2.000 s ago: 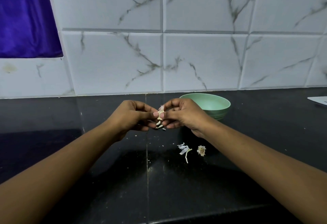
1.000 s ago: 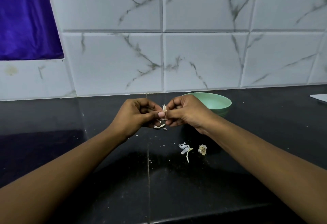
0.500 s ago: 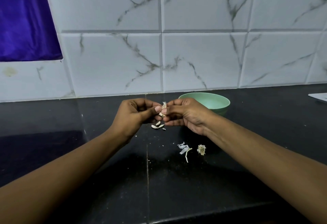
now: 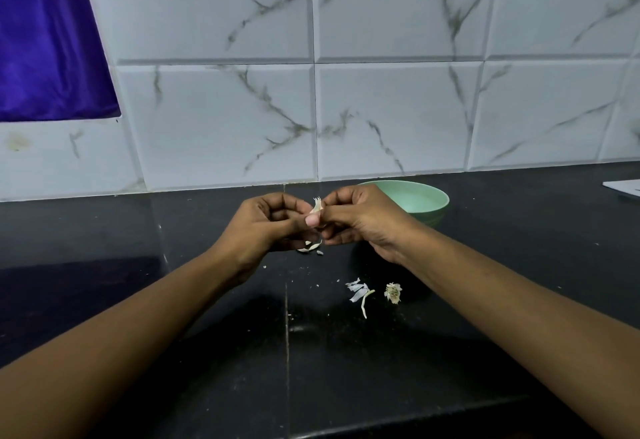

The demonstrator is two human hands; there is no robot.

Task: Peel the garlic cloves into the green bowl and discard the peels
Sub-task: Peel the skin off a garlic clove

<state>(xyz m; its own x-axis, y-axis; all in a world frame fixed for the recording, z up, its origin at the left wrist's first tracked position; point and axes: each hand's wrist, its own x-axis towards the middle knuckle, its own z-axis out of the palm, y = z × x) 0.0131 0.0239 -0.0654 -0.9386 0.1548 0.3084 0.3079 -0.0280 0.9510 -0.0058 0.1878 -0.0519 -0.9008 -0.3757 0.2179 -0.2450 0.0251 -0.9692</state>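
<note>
A small pale garlic clove (image 4: pixel 316 206) with loose papery skin at its top is pinched between my two hands above the black counter. My left hand (image 4: pixel 266 227) grips it from the left with thumb and curled fingers; my right hand (image 4: pixel 360 220) pinches it from the right. The green bowl (image 4: pixel 422 199) stands just behind my right hand, near the tiled wall; its inside looks bare where visible. Bits of peel (image 4: pixel 311 248) lie on the counter right under my hands. More peel strips (image 4: pixel 360 294) and a dry root end (image 4: pixel 393 293) lie nearer to me.
The black counter (image 4: pixel 207 352) runs to a front edge at the bottom of the view. White marble tiles (image 4: pixel 381 109) back it. A purple cloth (image 4: pixel 45 40) hangs at the upper left. A white sheet's corner (image 4: pixel 623 187) lies at the far right.
Both hands stay together on the clove, with only small shifts of the fingers. The peel bits under them stay where they were.
</note>
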